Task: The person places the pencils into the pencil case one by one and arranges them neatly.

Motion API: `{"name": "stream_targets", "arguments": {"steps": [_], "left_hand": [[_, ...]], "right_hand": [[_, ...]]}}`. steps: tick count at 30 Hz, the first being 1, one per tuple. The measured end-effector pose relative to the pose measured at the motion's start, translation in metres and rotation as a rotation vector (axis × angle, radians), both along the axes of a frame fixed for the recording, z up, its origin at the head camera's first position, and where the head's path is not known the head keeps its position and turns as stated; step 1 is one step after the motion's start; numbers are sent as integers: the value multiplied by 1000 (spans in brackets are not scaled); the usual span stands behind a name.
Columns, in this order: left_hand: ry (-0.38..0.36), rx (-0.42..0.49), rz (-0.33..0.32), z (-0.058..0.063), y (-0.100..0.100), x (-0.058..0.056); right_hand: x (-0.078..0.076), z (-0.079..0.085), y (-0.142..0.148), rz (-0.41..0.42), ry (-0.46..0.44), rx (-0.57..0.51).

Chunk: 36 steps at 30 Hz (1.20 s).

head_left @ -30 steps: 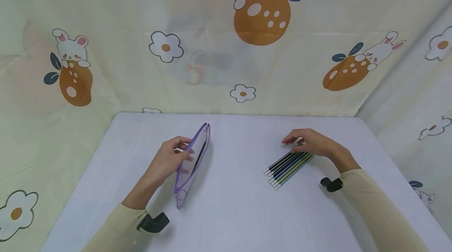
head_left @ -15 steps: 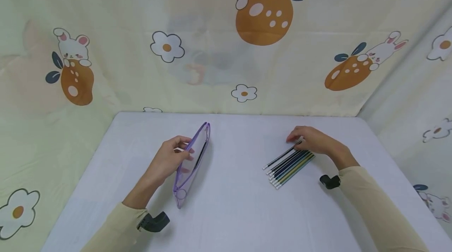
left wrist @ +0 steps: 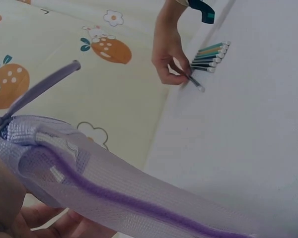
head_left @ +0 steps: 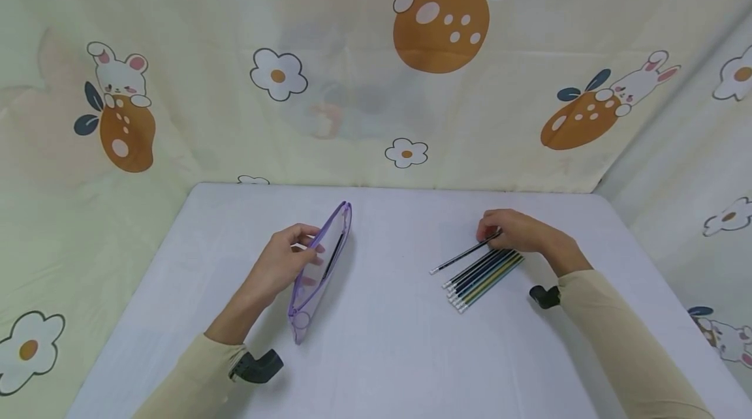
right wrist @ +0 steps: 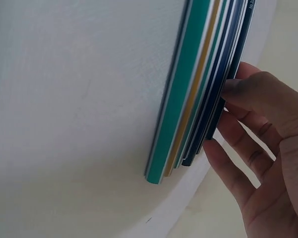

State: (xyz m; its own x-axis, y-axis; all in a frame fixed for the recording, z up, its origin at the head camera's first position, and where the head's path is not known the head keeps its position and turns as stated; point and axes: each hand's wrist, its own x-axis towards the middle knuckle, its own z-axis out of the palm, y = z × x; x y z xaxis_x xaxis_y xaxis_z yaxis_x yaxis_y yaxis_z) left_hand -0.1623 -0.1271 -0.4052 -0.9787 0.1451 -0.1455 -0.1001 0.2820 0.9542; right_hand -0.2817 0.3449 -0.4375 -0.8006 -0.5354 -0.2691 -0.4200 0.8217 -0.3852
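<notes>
My left hand (head_left: pixel 290 261) grips a purple mesh zip pouch (head_left: pixel 311 298) by its near side and keeps its mouth spread. A dark pencil lies inside the pouch. In the left wrist view the pouch (left wrist: pixel 104 173) shows its purple zip edge and a pull strap. My right hand (head_left: pixel 517 231) pinches one dark pencil (head_left: pixel 458 258), its white eraser end pointing left toward the pouch. Just below it lies a row of several pencils (head_left: pixel 484 280) in dark blue, yellow and green, side by side. The right wrist view shows thumb and fingers at the outer dark pencil, beside the green pencil (right wrist: pixel 181 119).
Everything is on a white-covered table (head_left: pixel 388 354). A cream curtain (head_left: pixel 205 112) with rabbit and flower prints hangs behind and at both sides. Each wrist carries a black camera mount, such as the left mount (head_left: pixel 257 367).
My right hand has drawn one dark pencil away from the row, up and slightly to the left. The left hand and the pouch stay almost where they were.
</notes>
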Motion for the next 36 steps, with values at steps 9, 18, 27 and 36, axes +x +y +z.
{"name": "stream_targets", "arguments": {"steps": [9,18,27,36], "left_hand": [[1,-10,8,1,0,0],[1,-15,12,0,0,0],[1,-5,6,1,-1,0],[1,-6,-2,0,-1,0]], "right_hand": [[3,6,-12,51,44,142],[9,10,-18,87,92,223],[11,14,-15,132,175,188],[13,22,-20,123,258,107]]}}
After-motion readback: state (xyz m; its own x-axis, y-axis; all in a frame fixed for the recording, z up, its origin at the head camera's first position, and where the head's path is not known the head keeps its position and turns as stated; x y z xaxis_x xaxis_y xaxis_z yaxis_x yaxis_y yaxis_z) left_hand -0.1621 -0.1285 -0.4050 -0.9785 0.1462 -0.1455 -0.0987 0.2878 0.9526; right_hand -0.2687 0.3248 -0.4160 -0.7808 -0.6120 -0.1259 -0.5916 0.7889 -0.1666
